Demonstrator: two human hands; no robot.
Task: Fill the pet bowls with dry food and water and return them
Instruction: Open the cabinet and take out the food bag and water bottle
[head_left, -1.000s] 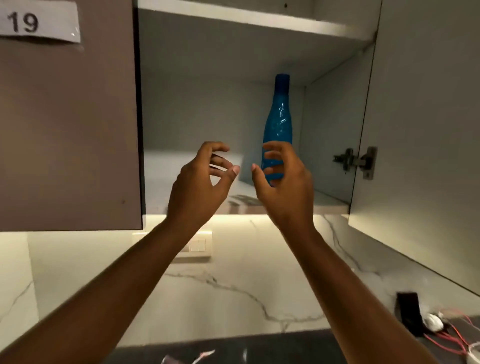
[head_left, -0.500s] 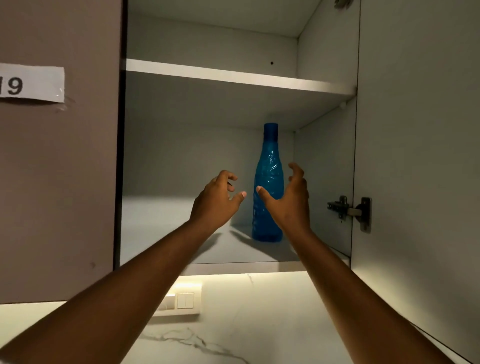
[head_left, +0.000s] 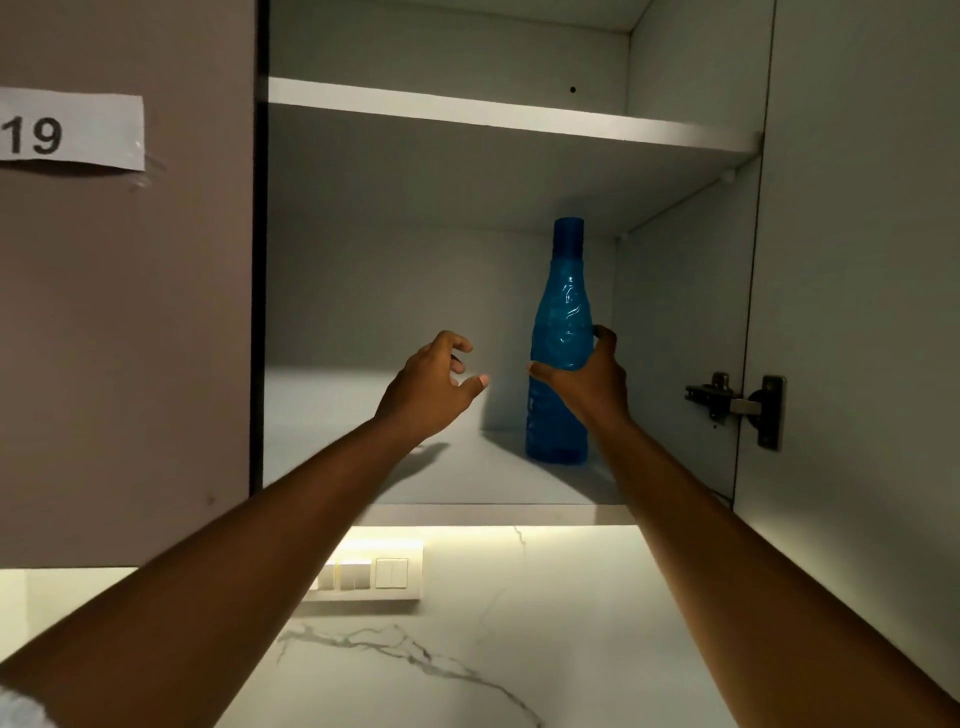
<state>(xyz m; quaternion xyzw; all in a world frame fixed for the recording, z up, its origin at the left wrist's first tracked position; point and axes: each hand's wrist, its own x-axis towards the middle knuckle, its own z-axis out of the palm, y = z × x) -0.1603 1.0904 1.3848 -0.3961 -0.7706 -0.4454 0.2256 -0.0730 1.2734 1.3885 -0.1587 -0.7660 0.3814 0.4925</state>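
Blue translucent plastic makes up the one bottle (head_left: 561, 332) you have in front of you: a tall, slim shape with a rippled, embossed wall, a narrow neck and a darker blue cap on top. It stands upright on the lower shelf (head_left: 467, 512) of the open wall cabinet (head_left: 447, 291), toward the right side wall and well back from the front edge. Whether it holds water, you cannot tell through the tinted wall.

Your right hand (head_left: 589, 384) is wrapped around the bottle's middle, thumb on the left of the body and fingers curling round the right, palm against the near side. Your left hand (head_left: 431, 387) hangs just to the left of the bottle, apart from it, half spread with the fingers curled and holding nothing.

Inside, the cabinet is smooth matt white board with two shelves; the upper shelf (head_left: 493, 117) shows only its front edge and underside. The open door (head_left: 857, 260) on the right is pale and flat, with one metal hinge (head_left: 737, 402) on it. The closed door (head_left: 124, 312) on the left is a dull brown, with one white paper label (head_left: 70, 130) reading 19 taped on. Below, a light strip glows on the white veined marble wall (head_left: 467, 649), where one switch plate (head_left: 371, 574) sits.
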